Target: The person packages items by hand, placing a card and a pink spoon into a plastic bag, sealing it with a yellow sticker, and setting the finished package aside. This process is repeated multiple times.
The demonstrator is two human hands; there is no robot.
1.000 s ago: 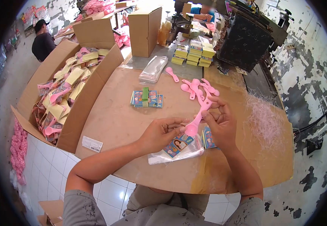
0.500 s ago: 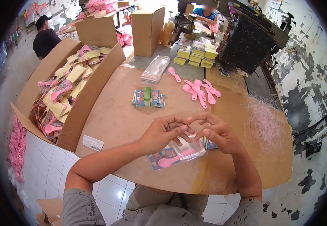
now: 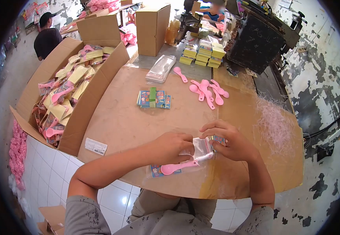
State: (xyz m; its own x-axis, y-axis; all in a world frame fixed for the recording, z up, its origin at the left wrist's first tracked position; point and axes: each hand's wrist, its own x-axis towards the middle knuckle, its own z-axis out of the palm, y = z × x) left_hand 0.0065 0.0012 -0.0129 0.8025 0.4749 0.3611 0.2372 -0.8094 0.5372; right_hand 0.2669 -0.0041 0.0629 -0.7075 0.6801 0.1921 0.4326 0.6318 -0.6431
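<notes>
A pink spoon lies with a colourful printed card in a clear plastic bag near the table's front edge. My left hand is curled over the left part of this bag, its fingers bent onto the plastic. At the bag's right end is my right hand, fingers arched and apart from the thumb, with nothing visible gripped between them. More printed cards are partly hidden behind the right hand. Farther back lie a banded stack of cards and several loose pink spoons.
At left, an open cardboard box holds packed spoons and cards. Flat clear bags and stacks of cards sit at the back. Thin plastic strips are heaped at right, near a black machine. Two other people are beyond.
Both hands have come down from above the bag onto it and moved slightly apart. The bag's clear end now shows between them.
</notes>
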